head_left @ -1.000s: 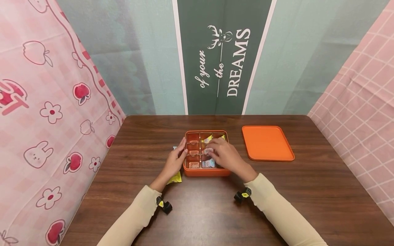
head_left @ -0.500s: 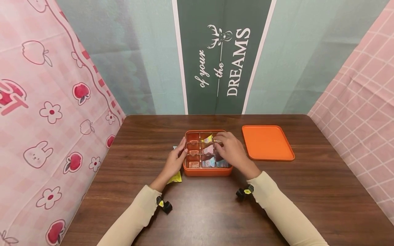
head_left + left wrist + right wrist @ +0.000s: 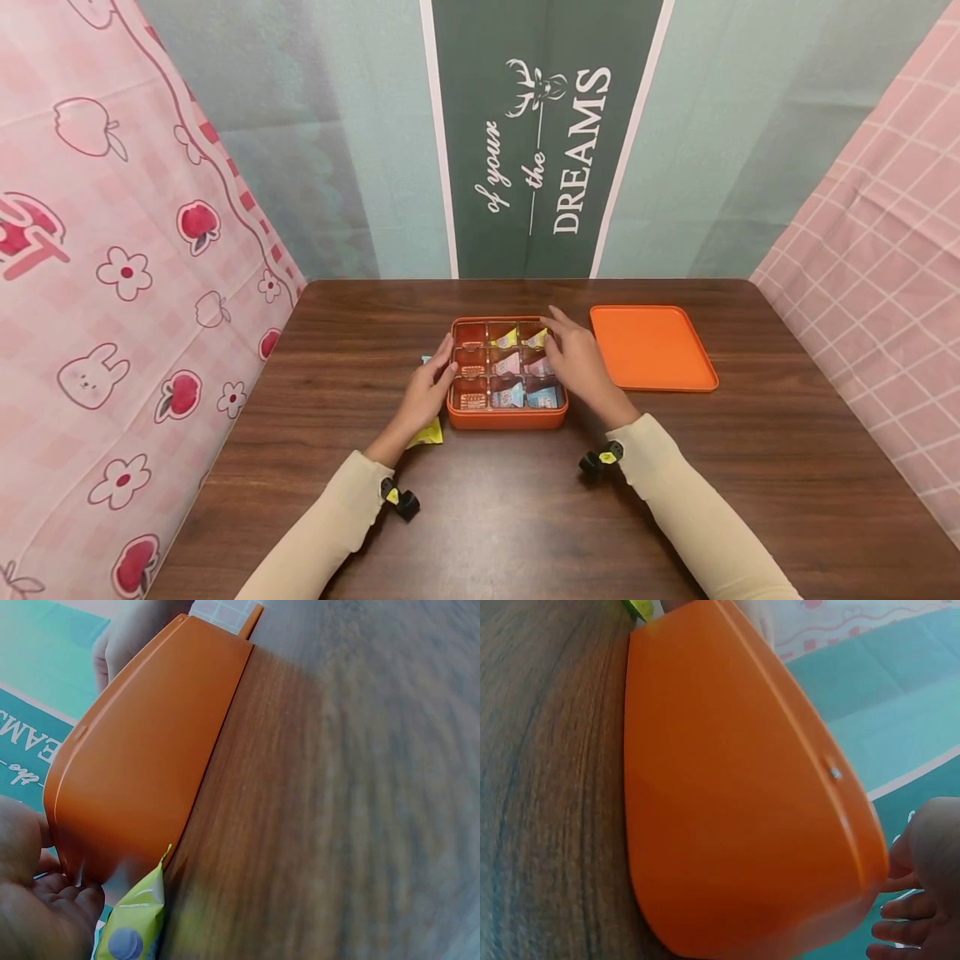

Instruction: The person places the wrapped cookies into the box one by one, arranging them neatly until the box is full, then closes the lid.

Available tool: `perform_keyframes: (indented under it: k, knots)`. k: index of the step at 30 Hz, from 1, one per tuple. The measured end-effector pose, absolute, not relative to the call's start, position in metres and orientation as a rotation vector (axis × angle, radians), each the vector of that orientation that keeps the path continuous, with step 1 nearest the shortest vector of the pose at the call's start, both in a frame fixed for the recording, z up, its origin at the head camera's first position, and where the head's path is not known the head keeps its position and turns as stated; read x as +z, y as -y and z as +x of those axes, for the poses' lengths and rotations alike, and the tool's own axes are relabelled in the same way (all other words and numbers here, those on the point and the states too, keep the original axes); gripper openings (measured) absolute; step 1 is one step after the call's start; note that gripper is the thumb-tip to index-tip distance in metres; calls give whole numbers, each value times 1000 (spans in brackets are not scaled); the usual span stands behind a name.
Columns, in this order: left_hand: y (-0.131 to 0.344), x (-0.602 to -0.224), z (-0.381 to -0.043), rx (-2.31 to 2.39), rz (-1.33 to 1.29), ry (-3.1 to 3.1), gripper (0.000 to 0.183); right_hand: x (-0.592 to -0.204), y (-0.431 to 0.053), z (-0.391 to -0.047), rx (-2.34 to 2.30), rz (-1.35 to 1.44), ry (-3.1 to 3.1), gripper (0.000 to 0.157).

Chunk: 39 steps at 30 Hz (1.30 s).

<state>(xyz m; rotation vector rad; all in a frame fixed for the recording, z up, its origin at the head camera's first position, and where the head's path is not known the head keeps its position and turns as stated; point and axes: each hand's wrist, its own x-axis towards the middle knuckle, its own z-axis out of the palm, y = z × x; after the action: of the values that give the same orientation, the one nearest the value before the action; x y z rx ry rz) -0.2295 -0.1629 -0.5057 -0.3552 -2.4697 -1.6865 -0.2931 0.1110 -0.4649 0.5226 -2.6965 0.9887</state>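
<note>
An orange square box (image 3: 507,420) with a clear divided insert stands mid-table. Small wrapped candies fill its middle and right columns: yellow candies (image 3: 506,338) at the back, pink candies (image 3: 507,364) in the middle row, blue candies (image 3: 508,397) in front. Bare clear plastic shows in the left column. My left hand (image 3: 426,393) lies along the box's left side, fingers extended against the wall. At the right rim, my right hand (image 3: 581,358) has its fingers spread loosely and holds nothing. In the left wrist view, a yellow packet (image 3: 135,919) sits beside the box near my left palm.
A flat orange lid (image 3: 652,348) lies on the brown wooden table (image 3: 495,517), right of the box. Part of a light blue wrapper (image 3: 426,360) peeks out behind my left hand. Printed curtains (image 3: 300,142) hang around the table.
My right hand moved from the middle compartments over the right column to the right rim, uncovering the pink and yellow candies there. My left hand stayed put.
</note>
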Motion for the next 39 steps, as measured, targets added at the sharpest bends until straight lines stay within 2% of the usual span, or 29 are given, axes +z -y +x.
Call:
perform_keyframes:
  k: [5, 14, 28, 39]
  knots:
    - [162, -507, -230, -1675, -353, 2454, 50, -470, -112, -296, 1063, 492, 2699, 40]
    - [160, -508, -230, -1697, -356, 2400, 50, -473, -113, -297, 1124, 415, 2625, 29]
    - [164, -505, -231, -1686, -376, 2459, 50, -483, -114, -300, 1117, 395, 2714, 37]
    - [162, -505, -229, -1656, -355, 2484, 50, -490, -114, -299, 1042, 433, 2669, 36]
